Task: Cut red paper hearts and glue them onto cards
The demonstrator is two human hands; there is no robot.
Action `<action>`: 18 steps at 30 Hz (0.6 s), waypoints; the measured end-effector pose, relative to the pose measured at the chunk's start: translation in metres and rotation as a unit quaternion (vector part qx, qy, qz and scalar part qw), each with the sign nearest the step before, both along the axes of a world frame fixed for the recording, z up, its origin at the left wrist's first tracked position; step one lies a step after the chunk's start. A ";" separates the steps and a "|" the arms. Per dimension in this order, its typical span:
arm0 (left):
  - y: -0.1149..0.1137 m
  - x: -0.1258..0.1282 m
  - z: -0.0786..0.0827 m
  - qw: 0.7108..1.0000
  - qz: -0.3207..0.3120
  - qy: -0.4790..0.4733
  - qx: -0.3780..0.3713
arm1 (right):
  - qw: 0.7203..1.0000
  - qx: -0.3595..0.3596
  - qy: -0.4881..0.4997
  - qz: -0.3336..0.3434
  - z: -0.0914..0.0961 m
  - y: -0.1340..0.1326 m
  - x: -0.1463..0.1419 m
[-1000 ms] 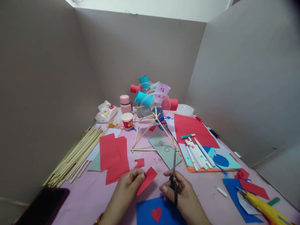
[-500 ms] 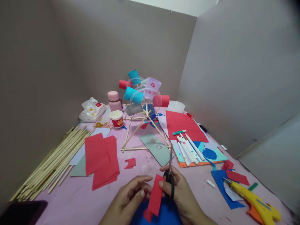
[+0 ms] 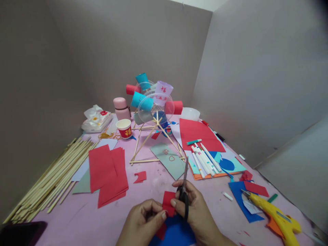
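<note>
My right hand (image 3: 193,206) has the black-handled scissors (image 3: 185,191) hooked in its fingers, blades pointing up and away from me. Its thumb also presses on a small piece of red paper (image 3: 168,201). My left hand (image 3: 147,218) pinches the lower left edge of that same paper, which looks doubled over. Below the hands, another bit of red paper (image 3: 161,232) shows beside my left thumb, over something blue (image 3: 179,234). Just beyond lies a grey card (image 3: 166,162) with red writing and a heart.
A Ferris-wheel-like model of sticks (image 3: 143,147) and coloured cups stands at the back. Red paper sheets (image 3: 107,174) and wooden sticks (image 3: 58,171) lie left. Markers (image 3: 205,160), a yellow glue gun (image 3: 274,215) and blue paper (image 3: 243,201) lie right. A paper cup (image 3: 124,129) stands behind.
The red strip between my hands hung down long; now it is folded up shorter, and my left fingers have closed on its edge. The view has shifted slightly.
</note>
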State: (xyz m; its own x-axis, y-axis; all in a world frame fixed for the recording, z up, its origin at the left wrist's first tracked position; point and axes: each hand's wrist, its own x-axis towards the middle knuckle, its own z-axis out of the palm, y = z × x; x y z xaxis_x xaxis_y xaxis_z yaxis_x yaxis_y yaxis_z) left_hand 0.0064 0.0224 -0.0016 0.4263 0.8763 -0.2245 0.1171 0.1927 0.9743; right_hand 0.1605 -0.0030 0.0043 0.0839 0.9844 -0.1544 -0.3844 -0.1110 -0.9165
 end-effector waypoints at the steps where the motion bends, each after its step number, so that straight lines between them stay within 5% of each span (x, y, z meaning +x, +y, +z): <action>1: 0.000 0.001 -0.001 1.000 0.004 -0.005 -0.012 | 1.000 0.000 -0.004 0.000 0.000 0.000 0.000; 18: 0.000 0.001 -0.016 0.994 0.072 -0.071 -0.042 | 0.999 0.000 -0.025 -0.020 -0.007 -0.002 -0.002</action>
State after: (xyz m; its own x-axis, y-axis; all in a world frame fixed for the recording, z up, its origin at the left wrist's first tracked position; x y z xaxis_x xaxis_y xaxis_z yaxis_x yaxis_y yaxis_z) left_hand 0.0079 0.0227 -0.0177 0.3310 0.9112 -0.2452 -0.0546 0.2779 0.9591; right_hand 0.1581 -0.0050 -0.0028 0.1316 0.9801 -0.1484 -0.3418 -0.0957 -0.9349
